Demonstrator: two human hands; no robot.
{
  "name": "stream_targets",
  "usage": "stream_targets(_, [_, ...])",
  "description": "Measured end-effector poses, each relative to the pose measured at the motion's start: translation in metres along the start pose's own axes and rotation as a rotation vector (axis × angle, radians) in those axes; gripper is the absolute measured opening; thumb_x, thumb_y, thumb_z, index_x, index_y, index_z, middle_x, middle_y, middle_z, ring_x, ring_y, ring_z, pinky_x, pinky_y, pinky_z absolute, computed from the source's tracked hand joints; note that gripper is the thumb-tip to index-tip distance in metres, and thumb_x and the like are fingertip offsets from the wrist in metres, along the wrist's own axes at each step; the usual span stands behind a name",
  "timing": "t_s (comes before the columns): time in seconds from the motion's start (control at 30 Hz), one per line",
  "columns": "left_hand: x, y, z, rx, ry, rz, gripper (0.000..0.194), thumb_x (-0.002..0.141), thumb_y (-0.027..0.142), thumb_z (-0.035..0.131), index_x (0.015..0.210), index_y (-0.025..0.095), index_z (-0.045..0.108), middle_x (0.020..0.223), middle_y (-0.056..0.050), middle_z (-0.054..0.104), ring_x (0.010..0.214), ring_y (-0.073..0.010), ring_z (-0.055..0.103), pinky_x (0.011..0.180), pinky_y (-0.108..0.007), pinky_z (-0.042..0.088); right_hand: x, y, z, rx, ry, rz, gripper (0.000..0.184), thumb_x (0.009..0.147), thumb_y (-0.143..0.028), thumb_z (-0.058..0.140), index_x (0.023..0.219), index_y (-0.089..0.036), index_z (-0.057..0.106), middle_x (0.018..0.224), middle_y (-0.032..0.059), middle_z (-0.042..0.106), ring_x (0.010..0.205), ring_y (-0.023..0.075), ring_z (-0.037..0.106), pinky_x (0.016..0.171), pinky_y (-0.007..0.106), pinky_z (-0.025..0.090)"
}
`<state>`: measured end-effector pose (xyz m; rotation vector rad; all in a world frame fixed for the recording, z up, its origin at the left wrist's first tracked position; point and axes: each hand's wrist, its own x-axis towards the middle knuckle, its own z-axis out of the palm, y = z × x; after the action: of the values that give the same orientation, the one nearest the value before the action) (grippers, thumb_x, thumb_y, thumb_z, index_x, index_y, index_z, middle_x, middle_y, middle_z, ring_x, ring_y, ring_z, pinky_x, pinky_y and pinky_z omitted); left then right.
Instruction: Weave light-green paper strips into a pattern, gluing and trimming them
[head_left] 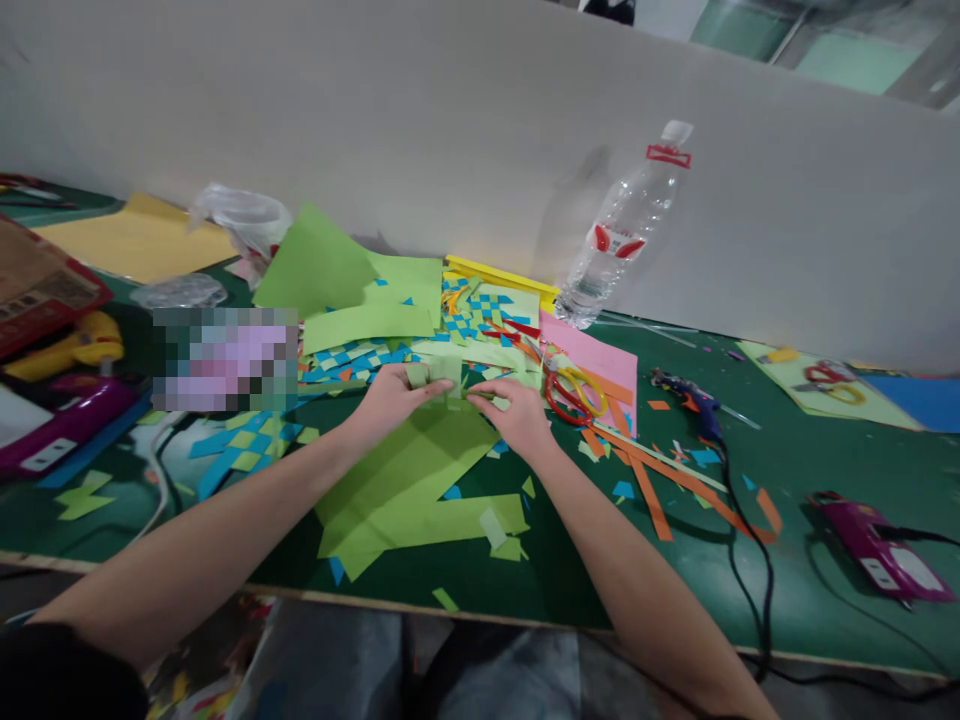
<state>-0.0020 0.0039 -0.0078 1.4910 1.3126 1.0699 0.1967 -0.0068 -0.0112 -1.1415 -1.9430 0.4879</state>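
Both my hands meet over a pile of paper at the middle of the green table [810, 620]. My left hand [394, 398] is closed, pinching a small folded piece of light green paper [442, 375]. My right hand [516, 412] is closed too, its fingers pinching the right end of the same green piece. Under my hands lie large light green sheets [409, 490]. Just behind them are blue-and-green woven paper mats [360, 358].
Red-and-yellow scissors [574, 393] lie on a pink sheet right of my hands. A clear plastic bottle [622, 235] leans on the white wall. A blue glue gun [694, 402] with black cord, orange strips [660, 480] and a purple device [877, 548] are at right. Clutter fills the left.
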Motion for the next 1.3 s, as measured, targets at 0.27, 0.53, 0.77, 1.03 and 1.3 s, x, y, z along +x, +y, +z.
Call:
stream_targets(0.27, [0.0004,-0.0004,0.0011,-0.043,0.047,-0.01,0.043,0.056,0.052,0.081,0.079,0.016,0.075,0.084,-0.007,0.075,0.079,-0.0243,0.068,0.076,-0.036,0.054,0.0007,0.0024,0.001,-0.025,-0.015,0.005,0.009,0.082,-0.025,0.067,0.086,-0.025,0.075,0.085,0.0013,0.075,0.086,0.0192,0.066,0.084,0.034,0.049])
stream_targets(0.53, [0.0,-0.002,0.0004,-0.064,0.053,-0.018,0.047,0.059,0.054,0.079,0.085,0.015,0.075,0.088,-0.009,0.075,0.079,-0.0238,0.068,0.073,-0.035,0.053,0.0007,0.0046,0.0011,0.061,-0.073,0.023,0.03,0.072,-0.036,0.075,0.098,-0.022,0.071,0.1,0.0047,0.072,0.094,0.0212,0.066,0.088,0.036,0.049])
stream_targets(0.77, [0.0001,-0.005,-0.0006,-0.028,-0.007,0.021,0.044,0.062,0.053,0.077,0.081,0.014,0.074,0.075,-0.006,0.072,0.066,-0.0189,0.064,0.062,-0.03,0.051,0.0008,0.0053,0.0011,0.05,-0.09,-0.034,0.028,0.073,-0.032,0.074,0.098,-0.021,0.069,0.097,0.005,0.072,0.093,0.0202,0.064,0.089,0.036,0.048])
stream_targets(1.03, [-0.0003,-0.0025,-0.0012,-0.013,-0.018,0.007,0.036,0.062,0.047,0.079,0.082,0.016,0.075,0.078,-0.005,0.074,0.065,-0.0185,0.065,0.058,-0.028,0.052,-0.0016,0.0052,0.0035,0.033,-0.181,0.078,0.023,0.074,-0.035,0.071,0.091,-0.02,0.072,0.09,0.004,0.073,0.083,0.0203,0.067,0.075,0.03,0.049])
stream_targets(1.3, [-0.0018,0.0002,-0.0007,0.009,-0.003,-0.019,0.036,0.061,0.044,0.079,0.083,0.015,0.076,0.079,-0.006,0.075,0.065,-0.0196,0.067,0.057,-0.027,0.053,0.0002,0.0051,0.0028,0.018,-0.209,0.101,0.017,0.078,-0.034,0.068,0.084,-0.019,0.072,0.081,0.0019,0.072,0.072,0.0152,0.061,0.064,0.024,0.042])
